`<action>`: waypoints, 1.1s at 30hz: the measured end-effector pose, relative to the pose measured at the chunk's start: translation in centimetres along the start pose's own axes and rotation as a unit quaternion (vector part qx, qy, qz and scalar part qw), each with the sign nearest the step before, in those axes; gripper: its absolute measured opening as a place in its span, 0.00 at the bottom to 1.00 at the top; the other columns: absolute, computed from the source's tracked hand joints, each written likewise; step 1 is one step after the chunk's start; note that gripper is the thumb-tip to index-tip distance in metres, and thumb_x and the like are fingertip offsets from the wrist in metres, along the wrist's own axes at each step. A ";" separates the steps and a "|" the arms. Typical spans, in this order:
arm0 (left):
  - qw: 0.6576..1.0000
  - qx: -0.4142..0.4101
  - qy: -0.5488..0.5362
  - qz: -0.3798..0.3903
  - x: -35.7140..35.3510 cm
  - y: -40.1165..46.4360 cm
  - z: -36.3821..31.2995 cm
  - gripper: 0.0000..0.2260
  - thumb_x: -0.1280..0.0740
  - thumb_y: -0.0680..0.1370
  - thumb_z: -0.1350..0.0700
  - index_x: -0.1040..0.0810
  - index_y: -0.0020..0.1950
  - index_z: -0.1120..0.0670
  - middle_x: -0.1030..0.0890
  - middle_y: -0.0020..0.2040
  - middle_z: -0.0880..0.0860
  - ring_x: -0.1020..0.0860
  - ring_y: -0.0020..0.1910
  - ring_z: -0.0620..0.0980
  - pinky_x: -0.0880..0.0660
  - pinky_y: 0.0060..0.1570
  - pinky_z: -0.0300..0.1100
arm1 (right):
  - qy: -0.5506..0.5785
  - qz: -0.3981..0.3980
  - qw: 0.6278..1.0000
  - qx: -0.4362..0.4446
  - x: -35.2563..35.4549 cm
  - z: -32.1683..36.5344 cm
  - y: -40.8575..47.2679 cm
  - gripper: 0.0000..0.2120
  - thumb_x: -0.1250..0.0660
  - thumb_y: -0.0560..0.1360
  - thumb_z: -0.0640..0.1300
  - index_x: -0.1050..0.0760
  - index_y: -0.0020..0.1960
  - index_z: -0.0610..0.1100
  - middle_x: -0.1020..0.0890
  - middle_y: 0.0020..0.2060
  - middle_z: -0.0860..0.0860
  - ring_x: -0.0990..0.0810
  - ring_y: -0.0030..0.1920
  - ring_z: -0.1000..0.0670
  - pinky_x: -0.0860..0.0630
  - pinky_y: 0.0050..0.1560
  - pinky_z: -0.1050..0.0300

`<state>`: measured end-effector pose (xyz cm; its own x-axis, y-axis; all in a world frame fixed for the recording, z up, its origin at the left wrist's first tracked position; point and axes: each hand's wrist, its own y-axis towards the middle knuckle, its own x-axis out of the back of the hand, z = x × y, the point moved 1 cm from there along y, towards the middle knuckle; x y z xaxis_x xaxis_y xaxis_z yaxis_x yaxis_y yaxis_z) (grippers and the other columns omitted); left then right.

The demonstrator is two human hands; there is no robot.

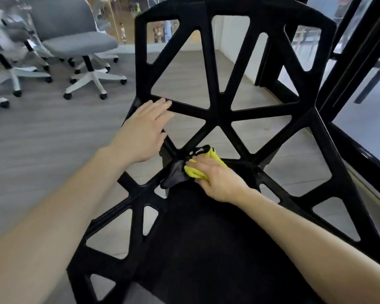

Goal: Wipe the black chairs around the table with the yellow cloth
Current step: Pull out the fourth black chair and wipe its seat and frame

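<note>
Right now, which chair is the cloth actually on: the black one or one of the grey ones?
The black chair: the right hand presses the yellow cloth where its seat meets the backrest. The grey chairs stand apart, far left.

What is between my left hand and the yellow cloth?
In the head view, only a black chair strut separates the left hand from the yellow cloth.

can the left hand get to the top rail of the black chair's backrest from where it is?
Probably yes. The left hand lies open on a lower strut of the black chair, holding nothing. Nothing stands between it and the top rail; the right hand grips the yellow cloth lower down.
</note>
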<state>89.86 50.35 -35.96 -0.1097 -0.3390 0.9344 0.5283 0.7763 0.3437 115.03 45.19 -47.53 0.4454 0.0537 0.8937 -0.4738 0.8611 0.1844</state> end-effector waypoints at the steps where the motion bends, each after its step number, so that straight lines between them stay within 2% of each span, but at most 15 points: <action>1: 1.000 -0.008 0.015 -0.001 0.3 -2.0 0.0 0.21 0.31 0.82 0.57 0.23 0.76 0.56 0.24 0.77 0.57 0.33 0.82 0.56 0.45 0.85 0.56 | -0.016 -0.020 0.999 -0.026 0.7 -1.1 -1.0 0.29 0.31 0.81 0.45 0.32 0.81 0.53 0.30 0.80 0.53 0.38 0.82 0.51 0.43 0.83 0.54; 3: 0.995 -0.033 0.089 0.030 0.6 -5.9 -0.4 0.15 0.35 0.82 0.47 0.15 0.64 0.51 0.15 0.61 0.52 0.23 0.72 0.56 0.46 0.84 0.57 | -0.011 -0.045 0.998 -0.051 0.0 -0.6 -1.2 0.28 0.32 0.81 0.44 0.31 0.81 0.51 0.30 0.80 0.51 0.38 0.82 0.49 0.45 0.84 0.53; 5: 0.976 -0.049 0.172 0.127 1.1 -8.8 -1.3 0.24 0.42 0.81 0.34 0.12 0.55 0.46 0.13 0.47 0.48 0.20 0.65 0.52 0.53 0.85 0.58 | 0.023 -0.042 0.998 -0.032 -1.9 2.1 0.8 0.27 0.33 0.81 0.42 0.29 0.80 0.49 0.28 0.79 0.48 0.36 0.81 0.46 0.45 0.84 0.52; 7: 0.952 -0.064 0.217 0.205 1.5 -10.5 -2.0 0.32 0.47 0.78 0.25 0.12 0.55 0.44 0.15 0.41 0.48 0.18 0.58 0.52 0.56 0.85 0.59 | 0.053 -0.031 0.998 -0.013 -3.2 4.4 2.6 0.28 0.33 0.80 0.43 0.30 0.80 0.50 0.28 0.78 0.49 0.33 0.79 0.46 0.42 0.82 0.52; 9: 0.938 -0.070 0.231 0.247 1.7 -11.1 -1.9 0.37 0.50 0.76 0.20 0.13 0.57 0.44 0.16 0.40 0.48 0.18 0.50 0.53 0.46 0.81 0.55 | 0.052 -0.014 0.999 0.008 -2.7 4.4 3.2 0.29 0.34 0.80 0.43 0.31 0.81 0.51 0.28 0.78 0.50 0.34 0.79 0.48 0.40 0.82 0.50; 11: 0.933 -0.064 0.241 0.259 1.6 -10.8 -1.6 0.41 0.53 0.73 0.17 0.14 0.56 0.43 0.16 0.42 0.47 0.22 0.47 0.53 0.38 0.71 0.51 | 0.026 0.013 0.999 0.018 -1.4 2.6 2.2 0.29 0.35 0.79 0.41 0.31 0.80 0.52 0.28 0.78 0.52 0.34 0.79 0.49 0.39 0.82 0.51; 14: 0.931 -0.052 0.244 0.265 1.0 -10.4 -1.2 0.40 0.54 0.71 0.15 0.17 0.48 0.43 0.18 0.40 0.44 0.24 0.46 0.51 0.40 0.59 0.47 | -0.012 0.000 1.000 -0.016 1.7 -1.0 -1.2 0.28 0.35 0.79 0.41 0.29 0.78 0.53 0.27 0.76 0.54 0.32 0.77 0.50 0.35 0.78 0.55; 16: 0.934 -0.038 0.237 0.265 0.8 -10.1 -1.3 0.38 0.53 0.71 0.15 0.18 0.45 0.44 0.19 0.38 0.42 0.24 0.47 0.51 0.44 0.52 0.47 | -0.008 -0.014 0.999 -0.044 3.4 -2.9 -2.9 0.25 0.36 0.81 0.44 0.31 0.77 0.56 0.25 0.74 0.56 0.28 0.74 0.51 0.28 0.72 0.53; 18: 0.934 -0.028 0.237 0.268 0.3 -9.0 -1.2 0.37 0.51 0.72 0.16 0.19 0.42 0.45 0.20 0.37 0.42 0.26 0.46 0.51 0.42 0.52 0.46 | -0.006 -0.018 0.998 -0.057 3.8 -4.2 -2.4 0.23 0.37 0.83 0.46 0.32 0.77 0.56 0.25 0.74 0.56 0.27 0.73 0.50 0.26 0.71 0.51; 21: 0.932 -0.021 0.268 0.242 -1.5 -5.1 -0.4 0.37 0.50 0.72 0.16 0.25 0.34 0.48 0.21 0.31 0.45 0.28 0.38 0.50 0.35 0.59 0.47 | -0.011 -0.030 0.996 -0.080 2.8 -6.1 1.6 0.23 0.37 0.82 0.42 0.30 0.77 0.49 0.26 0.75 0.50 0.31 0.76 0.47 0.34 0.75 0.54; 24: 0.928 -0.011 0.293 0.231 -3.4 -0.5 0.9 0.37 0.49 0.74 0.18 0.27 0.32 0.50 0.21 0.30 0.47 0.27 0.33 0.49 0.34 0.62 0.50 | -0.033 -0.008 0.990 -0.139 3.5 -7.7 6.8 0.22 0.39 0.82 0.42 0.30 0.76 0.45 0.24 0.72 0.44 0.29 0.74 0.39 0.32 0.74 0.45; 28: 0.935 -0.009 0.256 0.246 -4.6 1.3 1.8 0.36 0.54 0.79 0.26 0.15 0.42 0.48 0.17 0.37 0.48 0.22 0.42 0.52 0.32 0.66 0.51 | -0.044 0.032 0.985 -0.165 5.0 -5.4 8.9 0.20 0.37 0.84 0.48 0.30 0.76 0.47 0.20 0.67 0.42 0.23 0.67 0.36 0.26 0.66 0.44; 29: 0.950 -0.014 0.230 0.210 -4.4 0.6 1.9 0.34 0.53 0.81 0.29 0.13 0.47 0.48 0.16 0.41 0.49 0.20 0.47 0.53 0.33 0.71 0.52 | -0.069 0.049 0.987 -0.139 4.9 -3.6 7.9 0.24 0.35 0.83 0.53 0.31 0.77 0.49 0.19 0.66 0.43 0.22 0.66 0.37 0.26 0.65 0.44; 31: 0.987 -0.023 0.139 0.078 -4.0 -2.2 2.2 0.24 0.44 0.84 0.38 0.13 0.57 0.50 0.15 0.55 0.53 0.21 0.64 0.57 0.40 0.81 0.56 | -0.129 0.090 0.987 -0.041 4.5 0.5 4.5 0.33 0.35 0.79 0.66 0.32 0.78 0.53 0.16 0.62 0.45 0.19 0.64 0.40 0.25 0.66 0.45; 33: 0.996 0.006 0.079 -0.038 -3.5 -5.6 2.3 0.19 0.37 0.85 0.46 0.18 0.69 0.55 0.24 0.74 0.60 0.31 0.79 0.62 0.43 0.83 0.63 | -0.072 0.132 0.988 0.039 3.5 2.5 1.1 0.34 0.40 0.78 0.72 0.29 0.78 0.57 0.17 0.67 0.52 0.20 0.67 0.46 0.26 0.71 0.47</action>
<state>85.34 48.37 -40.97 -0.0145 -0.4766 0.8790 0.5125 0.7513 0.4159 114.18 45.11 -43.19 0.1881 0.1947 0.9627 -0.6187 0.7847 -0.0379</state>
